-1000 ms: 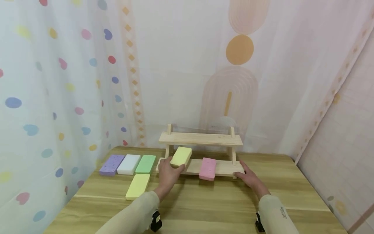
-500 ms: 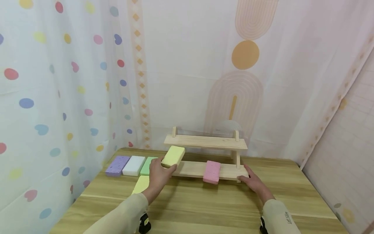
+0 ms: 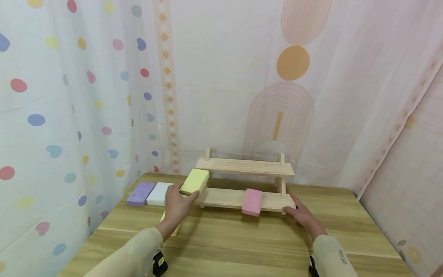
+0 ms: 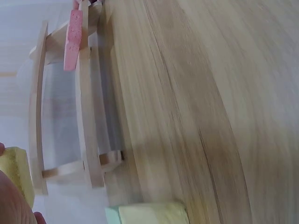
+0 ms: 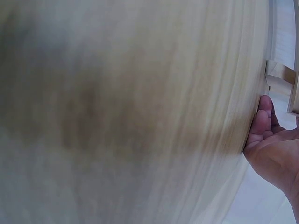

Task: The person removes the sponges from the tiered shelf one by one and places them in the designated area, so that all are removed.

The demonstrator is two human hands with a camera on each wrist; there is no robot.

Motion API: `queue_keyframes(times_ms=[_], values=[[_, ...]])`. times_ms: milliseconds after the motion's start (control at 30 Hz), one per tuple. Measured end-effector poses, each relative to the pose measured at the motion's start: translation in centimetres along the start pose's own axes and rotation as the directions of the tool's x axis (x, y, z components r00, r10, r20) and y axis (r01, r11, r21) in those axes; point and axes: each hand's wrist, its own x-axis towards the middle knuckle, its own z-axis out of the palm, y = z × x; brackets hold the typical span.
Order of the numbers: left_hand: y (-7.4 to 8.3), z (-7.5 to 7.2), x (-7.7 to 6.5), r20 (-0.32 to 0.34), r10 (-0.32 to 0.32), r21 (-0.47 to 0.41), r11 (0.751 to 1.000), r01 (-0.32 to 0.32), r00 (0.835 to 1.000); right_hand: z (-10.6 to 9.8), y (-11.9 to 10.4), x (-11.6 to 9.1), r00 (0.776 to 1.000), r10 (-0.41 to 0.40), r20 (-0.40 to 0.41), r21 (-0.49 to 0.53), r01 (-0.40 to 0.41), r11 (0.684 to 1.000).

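My left hand point(image 3: 178, 202) pinches a yellow sponge point(image 3: 195, 181) between thumb and fingers, raised off the table beside the left end of a two-tier wooden rack point(image 3: 221, 197). In the left wrist view only a corner of that sponge point(image 4: 18, 170) and part of the hand show. Across the lower tier lies a pink sponge point(image 3: 252, 202), jutting past the front edge. At the rack's right end, my right hand point(image 3: 304, 217) holds the lower board, thumb in front. The right wrist view shows its lower fingers point(image 5: 261, 122) close to the tabletop.
On the left of the wooden table point(image 3: 242, 246) lie a purple sponge point(image 3: 140, 194) and a white sponge point(image 3: 159, 194). Another yellow sponge point(image 3: 175, 231) is mostly covered by my left arm. A green sponge point(image 4: 112, 215) peeks out in the left wrist view. Curtains point(image 3: 214, 96) hang behind.
My left hand has carried the yellow sponge leftward, from over the lower tier to beyond the rack's left end. My right hand stays at the right end. The head view has shifted slightly.
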Motion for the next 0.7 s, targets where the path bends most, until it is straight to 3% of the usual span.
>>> queue_keyframes(times_ms=[267,700], values=[[-1.2,-2.5,0.7,-0.044,0.027,0.02,0.999,-0.027,0.999,0.0,-0.4,0.0,0.999,0.041,0.011,0.009,-0.041,0.999],[-2.7,-6.3,0.1,-0.044,-0.019,0.015,1.0,0.02,0.999,0.0,-0.9,-0.3,0.999,0.045,0.02,-0.017,-0.045,0.999]])
